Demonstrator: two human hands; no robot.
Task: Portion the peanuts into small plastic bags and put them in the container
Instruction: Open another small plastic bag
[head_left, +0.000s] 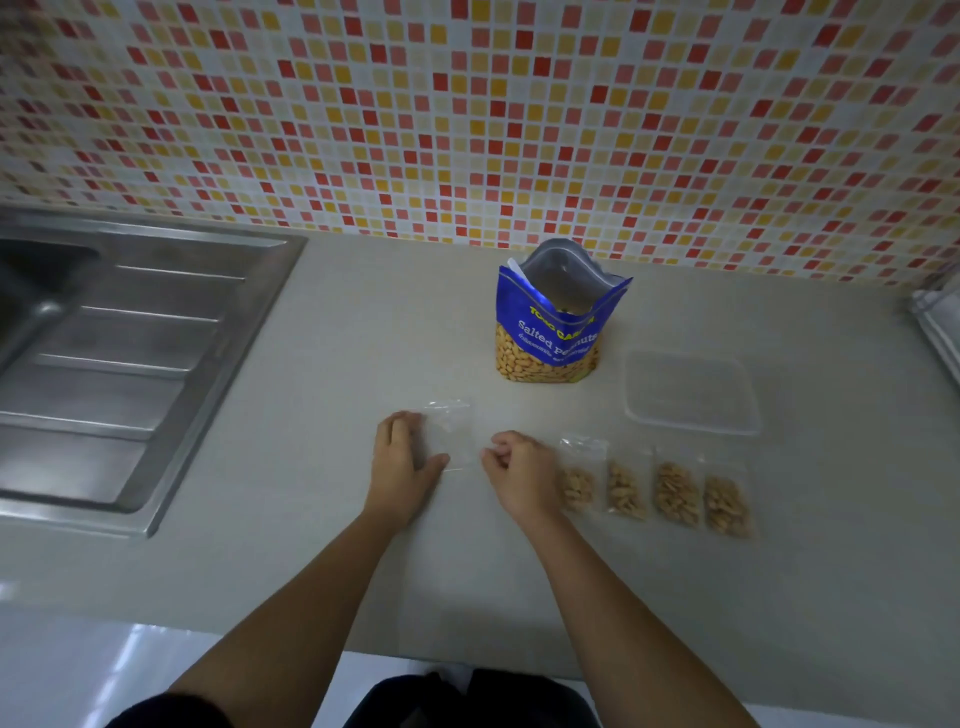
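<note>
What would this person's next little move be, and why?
Probably lift and open the empty small clear plastic bag between the left hand and right hand: four filled bags lie beside it, and the open blue peanut pouch stands behind.

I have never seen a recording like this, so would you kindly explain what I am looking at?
There is no machine here: a person wears a camera on the head, so this single picture looks forward and down at their own two bare arms over a kitchen counter. The left hand rests on an empty small plastic bag; the right hand, curled up, sits at that bag's right edge, and I cannot tell whether it pinches it. Behind stands an open blue bag of salted peanuts. To the right lie four small bags already filled with peanuts, and behind them a clear plastic container that looks empty. A steel sink is on the left.
</note>
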